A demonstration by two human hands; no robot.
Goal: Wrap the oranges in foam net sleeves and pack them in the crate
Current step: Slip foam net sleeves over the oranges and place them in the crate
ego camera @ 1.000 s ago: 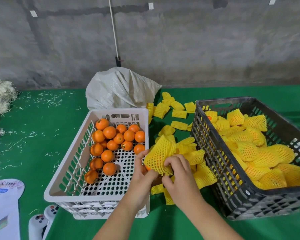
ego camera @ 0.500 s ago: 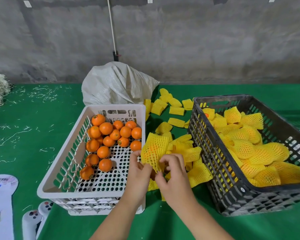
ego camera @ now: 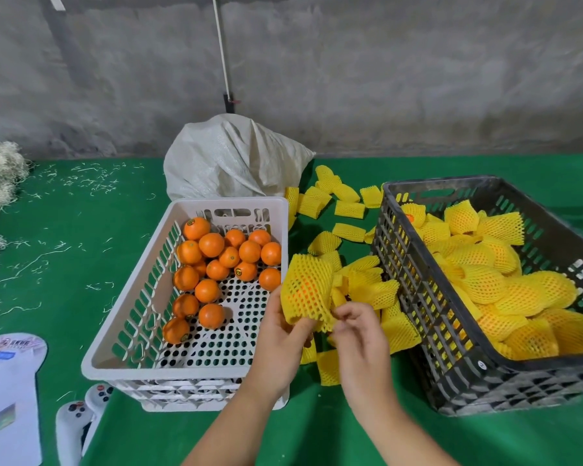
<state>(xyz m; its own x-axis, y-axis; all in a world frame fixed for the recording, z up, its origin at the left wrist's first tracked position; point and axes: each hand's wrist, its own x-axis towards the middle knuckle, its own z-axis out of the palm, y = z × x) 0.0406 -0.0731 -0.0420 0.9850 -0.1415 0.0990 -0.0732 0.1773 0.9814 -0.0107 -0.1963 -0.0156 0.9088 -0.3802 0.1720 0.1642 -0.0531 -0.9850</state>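
Both hands (ego camera: 317, 334) have perhaps risen slightly; fingers pinch the sleeved orange (ego camera: 306, 290).

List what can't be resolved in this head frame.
- Orange in the sleeve: mostly masked by mesh; seating unclear.
- Right hand fingertips: motion-blurred, grip on sleeve unclear.
- Black crate: right side cut off by frame edge; wrapped count unknown.
- Sack: contents hidden.
- Orange stickers in the white crate: too small to read.

orange (ego camera: 298, 292) mostly veiled by foam net sleeve (ego camera: 308, 290), black crate (ego camera: 458, 361) cut off right
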